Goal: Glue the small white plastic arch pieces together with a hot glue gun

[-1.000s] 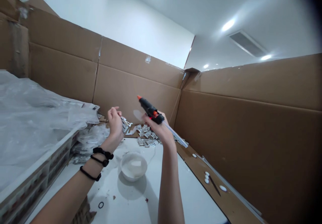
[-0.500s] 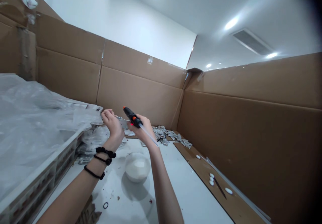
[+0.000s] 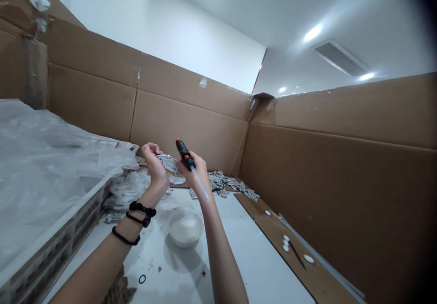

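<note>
Tilting more upright, the glue gun (image 3: 185,154) is sitting gripped in the right hand (image 3: 196,172); the left hand (image 3: 154,165) is pinching a small pale piece (image 3: 168,162) just beside it.

Arms: bare, no sleeves in view
Left wrist: three black bands (image 3: 136,220), two of round beads, one thin cord
Right hand (image 3: 196,176): no rings or bands visible
</note>
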{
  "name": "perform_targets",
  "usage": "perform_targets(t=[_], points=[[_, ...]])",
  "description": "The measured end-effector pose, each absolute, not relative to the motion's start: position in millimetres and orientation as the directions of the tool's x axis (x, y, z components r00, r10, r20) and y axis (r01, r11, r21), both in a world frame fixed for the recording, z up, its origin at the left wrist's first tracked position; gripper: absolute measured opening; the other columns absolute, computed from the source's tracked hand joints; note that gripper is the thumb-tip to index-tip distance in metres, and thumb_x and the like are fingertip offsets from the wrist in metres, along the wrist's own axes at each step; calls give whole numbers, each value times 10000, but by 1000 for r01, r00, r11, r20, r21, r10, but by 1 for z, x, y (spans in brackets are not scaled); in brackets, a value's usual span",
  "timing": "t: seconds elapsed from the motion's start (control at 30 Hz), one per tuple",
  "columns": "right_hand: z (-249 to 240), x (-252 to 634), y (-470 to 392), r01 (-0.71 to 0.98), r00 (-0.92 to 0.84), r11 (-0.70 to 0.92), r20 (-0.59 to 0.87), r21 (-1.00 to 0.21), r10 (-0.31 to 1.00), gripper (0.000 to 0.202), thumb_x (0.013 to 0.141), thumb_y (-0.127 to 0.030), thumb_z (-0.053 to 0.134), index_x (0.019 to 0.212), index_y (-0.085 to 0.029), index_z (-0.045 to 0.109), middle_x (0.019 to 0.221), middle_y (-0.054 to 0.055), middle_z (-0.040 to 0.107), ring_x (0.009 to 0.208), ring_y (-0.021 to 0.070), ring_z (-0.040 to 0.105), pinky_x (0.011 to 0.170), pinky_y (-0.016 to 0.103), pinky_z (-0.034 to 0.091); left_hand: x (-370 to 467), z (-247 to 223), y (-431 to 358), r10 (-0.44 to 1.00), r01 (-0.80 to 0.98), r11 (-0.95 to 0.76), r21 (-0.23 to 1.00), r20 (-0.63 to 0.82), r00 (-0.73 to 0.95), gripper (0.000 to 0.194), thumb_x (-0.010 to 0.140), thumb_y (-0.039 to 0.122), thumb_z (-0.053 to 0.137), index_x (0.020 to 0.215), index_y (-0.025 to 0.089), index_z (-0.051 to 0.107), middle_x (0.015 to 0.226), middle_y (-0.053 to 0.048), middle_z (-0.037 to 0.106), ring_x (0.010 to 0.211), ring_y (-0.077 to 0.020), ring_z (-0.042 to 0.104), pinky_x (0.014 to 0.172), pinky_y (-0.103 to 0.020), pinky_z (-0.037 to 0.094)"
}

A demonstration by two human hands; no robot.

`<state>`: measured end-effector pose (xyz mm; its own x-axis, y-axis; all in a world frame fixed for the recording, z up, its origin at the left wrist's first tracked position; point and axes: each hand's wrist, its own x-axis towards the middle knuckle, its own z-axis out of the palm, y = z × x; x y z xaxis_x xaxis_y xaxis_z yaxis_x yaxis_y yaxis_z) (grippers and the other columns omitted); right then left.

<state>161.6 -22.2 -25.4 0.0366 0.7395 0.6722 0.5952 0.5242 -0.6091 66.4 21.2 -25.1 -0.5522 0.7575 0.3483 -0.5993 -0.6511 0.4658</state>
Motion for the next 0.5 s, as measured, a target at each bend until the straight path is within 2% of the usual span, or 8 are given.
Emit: perform_targets(t=[0.13, 0.4, 0.5], points=[[-24, 165, -21, 492, 15, 610, 706, -621, 708, 214, 686, -376, 609, 749, -188, 530, 680, -20, 555, 641, 143, 488, 605, 227, 371, 67, -17, 11, 763, -663, -646, 378, 359, -538, 166, 816, 306, 355, 696, 195, 387, 653, 22, 336, 539, -100, 359, 542, -239, 368], [-20, 166, -22, 300, -42, 685, 708, -664, 705, 271, 652, -367, 645, 812, -159, 580, 696, -19, 552, 656, 135, 489, 626, 230, 399, 67, -11, -2, 699, -548, -713, 438, 370, -612, 125, 797, 315, 368, 775, 208, 430, 699, 0, 353, 650, -132, 455, 628, -261, 410], [-19, 165, -24, 262, -61, 683, 695, -682, 717, 304, 649, -359, 654, 870, -155, 616, 744, -5, 588, 687, 144, 512, 654, 241, 418, 67, -10, -3, 682, -540, -729, 421, 377, -627, 135, 798, 335, 391, 790, 209, 437, 720, -5, 388, 701, -136, 477, 663, -261, 421]])
